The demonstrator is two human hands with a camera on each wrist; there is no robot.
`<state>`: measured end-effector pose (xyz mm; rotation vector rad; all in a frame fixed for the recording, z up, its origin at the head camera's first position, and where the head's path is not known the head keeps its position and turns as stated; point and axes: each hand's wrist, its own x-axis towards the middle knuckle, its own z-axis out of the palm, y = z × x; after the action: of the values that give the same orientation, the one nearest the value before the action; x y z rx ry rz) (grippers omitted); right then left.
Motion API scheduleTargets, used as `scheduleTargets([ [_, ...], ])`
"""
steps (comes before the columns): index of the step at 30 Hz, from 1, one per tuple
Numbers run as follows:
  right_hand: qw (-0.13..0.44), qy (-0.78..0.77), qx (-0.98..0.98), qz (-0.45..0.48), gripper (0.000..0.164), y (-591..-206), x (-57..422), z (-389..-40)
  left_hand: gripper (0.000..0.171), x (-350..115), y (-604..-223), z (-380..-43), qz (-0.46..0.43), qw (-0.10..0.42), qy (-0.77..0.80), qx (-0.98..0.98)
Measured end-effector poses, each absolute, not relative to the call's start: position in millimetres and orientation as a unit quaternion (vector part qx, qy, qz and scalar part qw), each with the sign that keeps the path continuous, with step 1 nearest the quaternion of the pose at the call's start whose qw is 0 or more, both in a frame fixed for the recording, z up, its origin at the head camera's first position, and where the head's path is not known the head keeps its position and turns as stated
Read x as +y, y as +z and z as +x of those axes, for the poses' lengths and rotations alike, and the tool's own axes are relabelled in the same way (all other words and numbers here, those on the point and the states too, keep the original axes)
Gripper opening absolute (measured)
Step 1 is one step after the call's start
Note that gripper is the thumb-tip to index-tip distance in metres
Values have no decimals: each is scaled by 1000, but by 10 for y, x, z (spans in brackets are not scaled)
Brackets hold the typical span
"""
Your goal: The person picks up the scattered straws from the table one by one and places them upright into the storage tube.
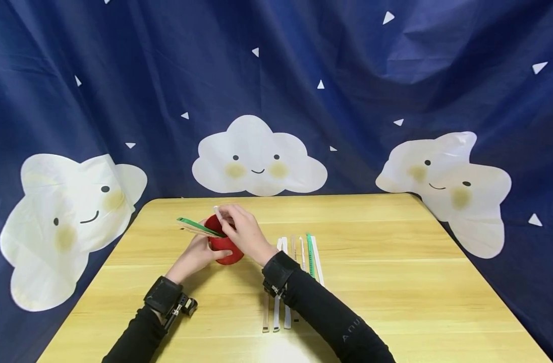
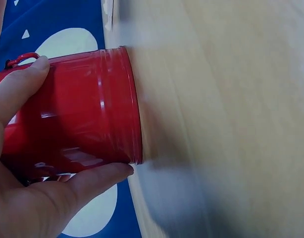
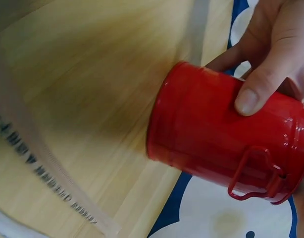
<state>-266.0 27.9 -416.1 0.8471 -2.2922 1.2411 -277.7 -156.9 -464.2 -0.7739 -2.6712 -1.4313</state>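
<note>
A red metal pail (image 1: pixel 222 244) with a small side handle is gripped by my left hand (image 1: pixel 197 256), thumb on one side and fingers on the other. In the left wrist view, the fingers (image 2: pixel 100 179) span its wall (image 2: pixel 68 109). Over the mouth of the pail, my right hand (image 1: pixel 245 231) pinches a slim white wrapped stick (image 1: pixel 217 212), its lower part hidden by the fingers and rim. Green and tan wrapped sticks (image 1: pixel 197 225) lean out of the pail to the left. The right wrist view shows the pail's handle (image 3: pixel 251 173) side-on.
More slim wrapped sticks, white (image 1: pixel 318 259), green (image 1: pixel 311 254) and tan (image 1: pixel 265 315), lie in rows on the wooden table (image 1: pixel 394 282), partly under my right forearm. A dark blue cloth (image 1: pixel 276 75) with cloud faces hangs behind the table.
</note>
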Motion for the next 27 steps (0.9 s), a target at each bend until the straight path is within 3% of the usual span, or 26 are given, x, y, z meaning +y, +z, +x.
scheduleTargets([
  [7,193,439,-824,302,27,-4163,338,-2635,82,-1551,-4645,-2779,-261,30,-429,-864],
  [15,190,456,-818,293,25,-4101,461,-2590,89,-1556,-4632,-2781,-236,-1,-473,-849],
  [27,220,437,-825,283,23,-4142,777,-2402,86,-1563,-4667,-2787,-239,4,-494,-836],
])
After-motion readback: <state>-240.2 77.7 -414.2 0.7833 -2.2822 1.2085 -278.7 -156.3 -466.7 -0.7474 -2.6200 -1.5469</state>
